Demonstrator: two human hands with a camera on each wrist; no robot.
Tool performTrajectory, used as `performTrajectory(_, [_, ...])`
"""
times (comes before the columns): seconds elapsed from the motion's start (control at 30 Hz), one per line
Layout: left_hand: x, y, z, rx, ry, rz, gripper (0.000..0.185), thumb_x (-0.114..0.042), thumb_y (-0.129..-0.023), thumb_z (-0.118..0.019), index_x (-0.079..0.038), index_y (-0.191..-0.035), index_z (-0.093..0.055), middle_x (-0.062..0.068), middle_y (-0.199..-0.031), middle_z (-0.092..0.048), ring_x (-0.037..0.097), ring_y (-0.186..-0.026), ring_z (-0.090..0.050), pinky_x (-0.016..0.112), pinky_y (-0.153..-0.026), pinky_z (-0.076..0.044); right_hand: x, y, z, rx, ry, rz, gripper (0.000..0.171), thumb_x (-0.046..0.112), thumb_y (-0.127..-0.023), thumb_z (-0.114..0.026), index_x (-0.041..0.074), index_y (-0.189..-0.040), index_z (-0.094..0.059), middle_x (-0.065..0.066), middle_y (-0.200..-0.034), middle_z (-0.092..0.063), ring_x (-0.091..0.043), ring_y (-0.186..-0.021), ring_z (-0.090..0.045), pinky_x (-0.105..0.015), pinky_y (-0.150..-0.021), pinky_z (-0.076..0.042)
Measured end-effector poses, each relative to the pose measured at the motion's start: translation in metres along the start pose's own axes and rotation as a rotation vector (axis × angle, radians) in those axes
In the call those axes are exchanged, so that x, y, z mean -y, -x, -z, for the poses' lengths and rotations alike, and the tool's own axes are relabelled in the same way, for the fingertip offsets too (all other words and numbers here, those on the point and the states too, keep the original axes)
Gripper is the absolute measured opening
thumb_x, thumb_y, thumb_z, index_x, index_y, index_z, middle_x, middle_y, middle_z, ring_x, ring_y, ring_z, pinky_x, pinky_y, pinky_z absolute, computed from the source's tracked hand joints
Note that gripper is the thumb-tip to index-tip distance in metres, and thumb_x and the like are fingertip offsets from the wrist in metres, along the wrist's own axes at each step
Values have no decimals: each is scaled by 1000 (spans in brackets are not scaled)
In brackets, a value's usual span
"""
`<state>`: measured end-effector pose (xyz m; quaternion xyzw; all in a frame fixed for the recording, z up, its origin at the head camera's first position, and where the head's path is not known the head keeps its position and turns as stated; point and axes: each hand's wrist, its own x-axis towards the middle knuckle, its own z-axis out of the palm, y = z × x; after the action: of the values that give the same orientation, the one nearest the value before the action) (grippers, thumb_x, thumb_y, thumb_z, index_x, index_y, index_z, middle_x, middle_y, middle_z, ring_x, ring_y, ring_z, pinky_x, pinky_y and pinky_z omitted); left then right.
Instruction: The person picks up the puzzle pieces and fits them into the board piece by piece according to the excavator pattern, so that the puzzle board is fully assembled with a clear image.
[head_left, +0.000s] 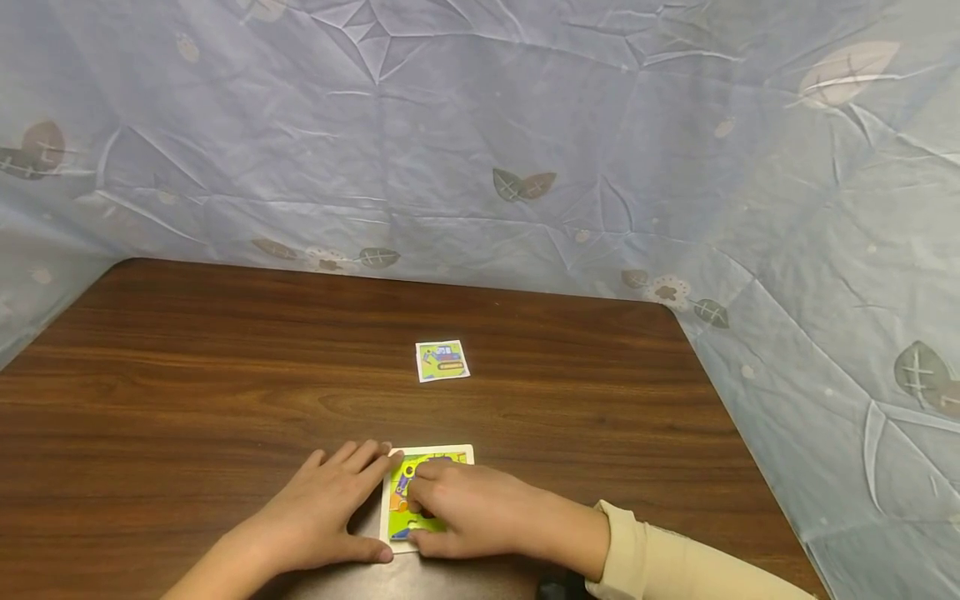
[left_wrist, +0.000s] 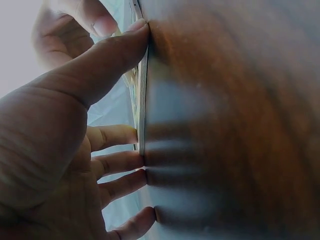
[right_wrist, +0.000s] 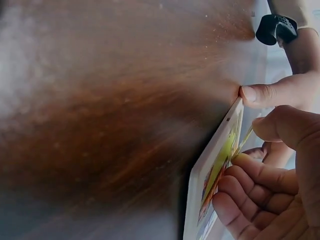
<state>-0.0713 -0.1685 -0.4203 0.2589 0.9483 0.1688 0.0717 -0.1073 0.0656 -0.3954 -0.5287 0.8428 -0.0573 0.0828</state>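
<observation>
A small jigsaw puzzle in a white frame (head_left: 470, 455) lies near the table's front edge, with a bright green, yellow and purple vehicle picture. My left hand (head_left: 318, 508) steadies it with straight, spread fingers: the index fingertip touches the upper left corner, the thumb tip the lower left one. Over the board, my right hand (head_left: 480, 508) pinches a thin puzzle piece (right_wrist: 246, 137) between thumb and index finger. That piece is tilted, one edge right at the board's picture. The other right fingers curl close over the puzzle, hiding much of its right side.
Farther back on the brown wooden table (head_left: 225, 375) lies a square picture card (head_left: 442, 361) with a blue excavator. A pale leaf-patterned cloth (head_left: 450, 150) hangs behind and along the sides. A black device (right_wrist: 275, 29) is strapped on the left wrist.
</observation>
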Motion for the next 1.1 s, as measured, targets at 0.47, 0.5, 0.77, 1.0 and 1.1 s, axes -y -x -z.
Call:
performTrajectory(0.47, [1, 0, -1, 1, 7, -10, 105, -76, -73, -78, -14, -153, -51, 3, -150, -54, 29, -134, -53, 68, -97, -47, 5, -3, -2, 21, 39, -36, 22, 41, -98, -71, 22, -107, -65, 13, -100, -60, 2, -90, -55, -12, -78, -50])
performTrajectory(0.5, [1, 0, 0, 3, 11, -11, 105, -77, -73, -77, -14, -153, -51, 3, -150, -54, 29, -135, -53, 69, -97, -47, 5, -3, -3, 19, 48, -23, 23, 40, -99, -70, 22, -111, -66, 12, -104, -62, 1, -96, -57, -14, -84, -53])
performTrajectory(0.77, [2, 2, 1, 6, 35, 9, 106, -76, -73, -78, -14, -154, -50, 6, -155, -53, 32, -140, -51, 74, -102, -43, 6, -2, -5, -10, 70, 74, 15, 32, -102, -68, 24, -113, -74, 10, -110, -64, -2, -103, -61, -15, -92, -53])
performTrajectory(1.0, [1, 3, 2, 20, 43, 12, 107, -77, -73, -76, -13, -154, -50, 6, -155, -52, 33, -140, -51, 75, -102, -43, 7, 0, -6, -42, 79, 116, 13, 26, -103, -67, 24, -112, -77, 11, -104, -63, 0, -96, -56, -15, -92, -50])
performTrajectory(1.1, [0, 3, 2, 32, 52, 20, 106, -76, -74, -77, -14, -155, -49, 7, -157, -50, 35, -142, -49, 77, -103, -40, 5, 0, -6, -40, 48, 110, 14, 26, -103, -68, 23, -113, -78, 11, -105, -64, 0, -96, -57, -15, -93, -50])
